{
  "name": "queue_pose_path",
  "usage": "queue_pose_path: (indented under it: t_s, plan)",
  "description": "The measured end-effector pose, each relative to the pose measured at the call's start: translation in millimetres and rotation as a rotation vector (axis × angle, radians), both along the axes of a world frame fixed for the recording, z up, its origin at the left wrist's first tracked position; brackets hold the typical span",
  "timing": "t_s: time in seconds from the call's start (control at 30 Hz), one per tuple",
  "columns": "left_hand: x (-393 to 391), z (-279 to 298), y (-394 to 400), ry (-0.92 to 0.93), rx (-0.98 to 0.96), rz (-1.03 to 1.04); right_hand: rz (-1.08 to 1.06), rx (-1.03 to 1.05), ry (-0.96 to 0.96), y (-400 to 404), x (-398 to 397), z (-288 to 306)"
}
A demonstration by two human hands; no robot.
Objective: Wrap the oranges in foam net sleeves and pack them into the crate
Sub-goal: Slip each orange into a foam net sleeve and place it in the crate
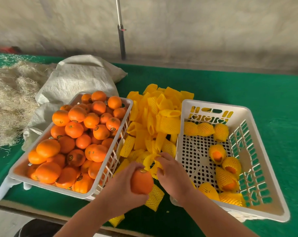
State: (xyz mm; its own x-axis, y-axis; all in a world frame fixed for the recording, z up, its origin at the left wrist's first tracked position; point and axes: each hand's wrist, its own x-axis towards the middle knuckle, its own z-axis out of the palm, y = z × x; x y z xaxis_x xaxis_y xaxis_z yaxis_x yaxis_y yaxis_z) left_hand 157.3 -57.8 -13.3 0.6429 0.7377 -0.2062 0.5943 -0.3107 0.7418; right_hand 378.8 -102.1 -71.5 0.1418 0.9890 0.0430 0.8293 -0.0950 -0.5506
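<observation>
Left hand nearest me, fingers curled round bare orange, long axis 12-to-6, sticker end at 12. Right hand at 3 pinches yellow sleeve, mouth facing orange. Crate further at 3 w/ wrapped ones.

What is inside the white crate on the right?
The right crate holds about nine sleeved oranges along its far and right sides, with bare perforated floor between. Most fruit is covered by yellow netting; orange peel shows only at a few open sleeve ends.
</observation>
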Motion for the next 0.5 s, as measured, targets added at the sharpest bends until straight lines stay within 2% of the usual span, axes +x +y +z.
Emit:
queue_pose_path:
  t_s: [0.1,0.23,0.33,0.5]
  plan:
    - [19.9,5.1,-3.8,0.058,-0.129,-0.108,0.013,-0.039,-0.027,0.4,1.0,1.2]
    - [38.4,5.1,0.6,0.129,-0.322,-0.073,0.037,-0.061,-0.052,0.7,1.8,4.9]
    - [48.1,0.8,0.5,0.123,-0.409,0.053,0.042,-0.076,-0.067,0.0,2.7,3.1]
    - [54.6,-1.0,3.5,-0.050,-0.702,0.367,0.052,-0.028,-0.036,-1.8,2.8,-3.5]
